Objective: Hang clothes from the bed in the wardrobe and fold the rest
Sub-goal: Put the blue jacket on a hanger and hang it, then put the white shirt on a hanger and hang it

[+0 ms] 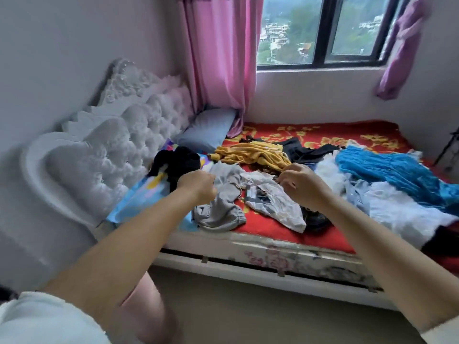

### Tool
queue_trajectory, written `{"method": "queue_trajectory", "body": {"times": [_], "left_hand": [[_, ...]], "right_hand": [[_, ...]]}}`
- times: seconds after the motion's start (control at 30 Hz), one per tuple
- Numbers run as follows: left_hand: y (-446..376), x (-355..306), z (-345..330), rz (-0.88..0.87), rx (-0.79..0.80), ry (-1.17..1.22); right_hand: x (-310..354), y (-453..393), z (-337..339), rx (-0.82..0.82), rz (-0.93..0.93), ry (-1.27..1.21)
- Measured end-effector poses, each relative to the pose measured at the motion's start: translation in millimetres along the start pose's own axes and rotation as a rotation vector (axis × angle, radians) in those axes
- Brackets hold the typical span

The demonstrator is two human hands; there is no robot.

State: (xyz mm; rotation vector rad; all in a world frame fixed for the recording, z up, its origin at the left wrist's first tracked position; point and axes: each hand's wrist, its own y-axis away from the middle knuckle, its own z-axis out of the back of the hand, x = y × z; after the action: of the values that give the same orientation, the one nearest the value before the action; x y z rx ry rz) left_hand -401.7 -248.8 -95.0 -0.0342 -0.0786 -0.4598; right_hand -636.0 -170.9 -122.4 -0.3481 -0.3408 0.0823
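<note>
Head view: my left hand (198,186) is clenched just above the grey sweatpants (218,207), apparently gripping nothing; whether my right hand (301,184), curled by the yellow top (253,155), pinches cloth I cannot tell. Clothes litter the bed (273,232) — I'd lift one garment clear first.

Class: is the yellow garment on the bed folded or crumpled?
Crumpled: the yellow garment lies bunched in uneven ridges on the red bedspread.

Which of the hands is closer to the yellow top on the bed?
The right hand. It sits at the near edge of the yellow top, seemingly touching it. The left hand is off to the left, over the grey trousers, apart from the top.
</note>
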Motion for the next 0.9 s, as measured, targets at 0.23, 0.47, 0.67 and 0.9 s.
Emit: {"method": "queue_trajectory", "body": {"times": [0.23, 0.47, 0.67, 0.9], "left_hand": [[-132, -41, -49, -0.078, 0.198, 0.022], [-277, -60, -110, -0.115, 0.399, 0.048], [-346, -85, -172, -0.126, 0.586, 0.130], [-373, -129, -248, -0.031, 0.753, 0.258]], "right_hand": [[-120, -40, -19, 0.137, -0.235, 0.079], [-236, -105, -66, 0.378, -0.460, 0.071], [-303, -109, -119, 0.661, -0.637, -0.023], [-375, -123, -206, 0.943, -0.674, -0.106]]}}
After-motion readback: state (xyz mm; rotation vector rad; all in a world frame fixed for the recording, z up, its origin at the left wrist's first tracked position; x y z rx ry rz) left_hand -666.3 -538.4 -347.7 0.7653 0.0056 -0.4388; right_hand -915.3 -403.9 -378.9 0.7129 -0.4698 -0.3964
